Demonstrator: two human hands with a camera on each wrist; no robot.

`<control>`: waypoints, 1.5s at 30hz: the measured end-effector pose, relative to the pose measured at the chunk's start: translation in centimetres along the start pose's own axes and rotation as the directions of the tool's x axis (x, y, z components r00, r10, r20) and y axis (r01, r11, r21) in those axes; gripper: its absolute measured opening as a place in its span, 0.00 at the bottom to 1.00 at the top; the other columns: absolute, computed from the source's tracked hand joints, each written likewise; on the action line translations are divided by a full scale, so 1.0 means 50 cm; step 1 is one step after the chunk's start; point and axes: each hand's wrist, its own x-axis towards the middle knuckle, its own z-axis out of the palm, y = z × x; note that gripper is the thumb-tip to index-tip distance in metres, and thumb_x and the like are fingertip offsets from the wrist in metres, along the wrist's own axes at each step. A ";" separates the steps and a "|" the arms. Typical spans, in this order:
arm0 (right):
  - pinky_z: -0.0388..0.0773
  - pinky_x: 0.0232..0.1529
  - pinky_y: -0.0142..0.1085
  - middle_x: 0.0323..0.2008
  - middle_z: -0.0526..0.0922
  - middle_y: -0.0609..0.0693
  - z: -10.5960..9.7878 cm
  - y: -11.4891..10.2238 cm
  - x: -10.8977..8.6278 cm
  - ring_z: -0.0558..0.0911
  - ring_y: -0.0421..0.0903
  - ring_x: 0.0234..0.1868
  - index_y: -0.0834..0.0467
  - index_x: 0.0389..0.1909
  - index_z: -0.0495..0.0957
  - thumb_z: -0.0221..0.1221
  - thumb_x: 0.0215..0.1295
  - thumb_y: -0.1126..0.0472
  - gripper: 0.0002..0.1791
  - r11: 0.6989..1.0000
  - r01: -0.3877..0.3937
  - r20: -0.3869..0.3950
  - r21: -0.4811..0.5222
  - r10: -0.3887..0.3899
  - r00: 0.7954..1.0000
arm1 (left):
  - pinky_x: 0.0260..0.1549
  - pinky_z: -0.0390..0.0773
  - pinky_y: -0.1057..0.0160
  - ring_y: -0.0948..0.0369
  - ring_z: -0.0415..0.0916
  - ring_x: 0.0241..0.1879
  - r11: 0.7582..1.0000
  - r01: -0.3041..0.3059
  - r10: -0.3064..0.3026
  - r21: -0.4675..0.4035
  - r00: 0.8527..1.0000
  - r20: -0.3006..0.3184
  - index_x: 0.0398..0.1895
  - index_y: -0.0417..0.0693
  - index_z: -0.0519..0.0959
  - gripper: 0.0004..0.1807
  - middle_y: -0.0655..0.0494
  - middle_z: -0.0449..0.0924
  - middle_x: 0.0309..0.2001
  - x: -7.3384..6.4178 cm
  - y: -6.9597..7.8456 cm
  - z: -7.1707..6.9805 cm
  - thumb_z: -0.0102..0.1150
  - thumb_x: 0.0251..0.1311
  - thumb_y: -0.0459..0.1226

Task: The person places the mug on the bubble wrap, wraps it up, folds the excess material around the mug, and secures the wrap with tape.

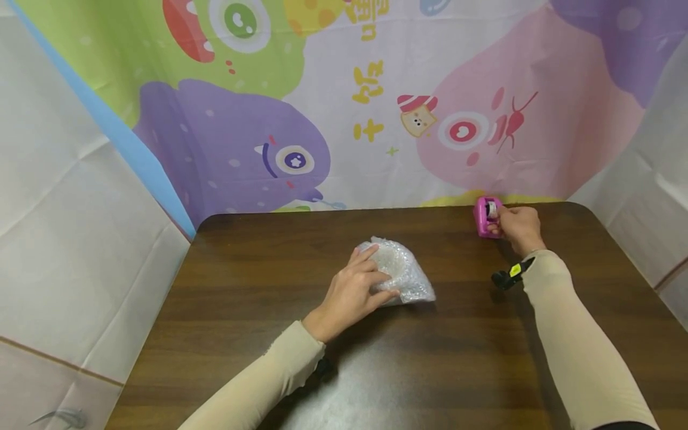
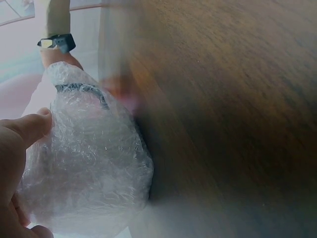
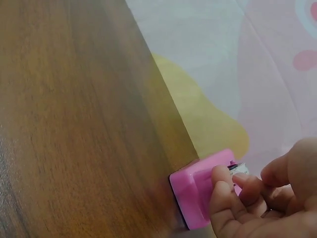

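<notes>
A bundle of clear bubble wrap (image 1: 400, 269) lies tilted on the wooden table; a round, pale shape shows through it. My left hand (image 1: 352, 286) grips its left side, with the thumb on the wrap in the left wrist view. What is wrapped inside is blurred by the plastic. At the table's back right stands a pink tape dispenser (image 1: 481, 224) with a small roll in it. My right hand (image 1: 520, 228) is at its right side, fingers curled, pinching at the tape by the roll. The strip itself is too small to make out.
The brown table (image 1: 242, 346) runs back to a cartoon-printed curtain (image 1: 371, 173). Pale panels (image 1: 70, 227) stand at the left and right sides. A dark wrist strap with a small device (image 1: 507, 276) sits on the right wrist.
</notes>
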 end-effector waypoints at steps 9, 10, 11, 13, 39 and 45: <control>0.87 0.34 0.29 0.20 0.82 0.40 0.001 -0.002 0.000 0.82 0.31 0.24 0.78 0.64 0.70 0.51 0.78 0.60 0.26 0.999 -0.025 0.028 0.036 0.024 0.999 | 0.72 0.66 0.39 0.49 0.72 0.71 1.000 -0.002 0.002 0.000 1.000 -0.009 0.37 0.48 0.91 0.15 0.55 0.82 0.33 -0.001 -0.001 0.000 0.76 0.56 0.49; 0.87 0.34 0.29 0.20 0.82 0.39 0.001 -0.002 0.001 0.82 0.31 0.24 0.78 0.64 0.70 0.51 0.78 0.60 0.26 0.999 -0.028 0.024 0.032 0.027 0.999 | 0.72 0.65 0.39 0.49 0.72 0.71 1.000 -0.001 0.001 0.001 1.000 -0.007 0.37 0.48 0.91 0.15 0.55 0.82 0.33 -0.001 -0.001 0.000 0.76 0.56 0.49; 0.87 0.33 0.29 0.20 0.82 0.39 0.002 -0.001 0.001 0.82 0.31 0.23 0.78 0.64 0.70 0.51 0.78 0.60 0.26 0.999 -0.030 0.020 0.032 0.030 0.999 | 0.72 0.65 0.40 0.49 0.71 0.71 1.000 0.000 0.000 0.001 1.000 -0.007 0.37 0.48 0.91 0.15 0.55 0.82 0.33 -0.001 0.000 0.000 0.76 0.56 0.49; 0.86 0.33 0.29 0.19 0.82 0.39 0.003 -0.001 0.003 0.83 0.31 0.23 0.78 0.64 0.71 0.52 0.78 0.60 0.26 0.999 -0.038 0.017 0.030 0.037 0.999 | 0.72 0.65 0.40 0.49 0.71 0.72 1.000 0.001 -0.001 0.001 1.000 -0.008 0.37 0.48 0.91 0.15 0.55 0.82 0.33 -0.002 0.000 0.000 0.76 0.56 0.50; 0.84 0.26 0.28 0.18 0.81 0.38 0.001 -0.003 0.001 0.80 0.31 0.20 0.76 0.57 0.76 0.53 0.74 0.58 0.25 1.000 0.013 -0.032 0.024 -0.013 0.999 | 0.72 0.66 0.39 0.48 0.72 0.71 1.000 -0.001 0.001 -0.010 1.000 -0.007 0.37 0.47 0.91 0.15 0.54 0.83 0.34 -0.001 0.001 0.001 0.77 0.56 0.48; 0.83 0.27 0.28 0.20 0.84 0.38 -0.003 0.000 0.007 0.82 0.32 0.22 0.73 0.55 0.78 0.52 0.76 0.58 0.21 0.996 0.024 -0.009 0.088 -0.024 1.000 | 0.73 0.65 0.41 0.49 0.72 0.71 1.000 0.005 -0.005 0.008 1.000 -0.005 0.37 0.48 0.91 0.15 0.55 0.82 0.33 -0.001 0.001 -0.001 0.76 0.56 0.49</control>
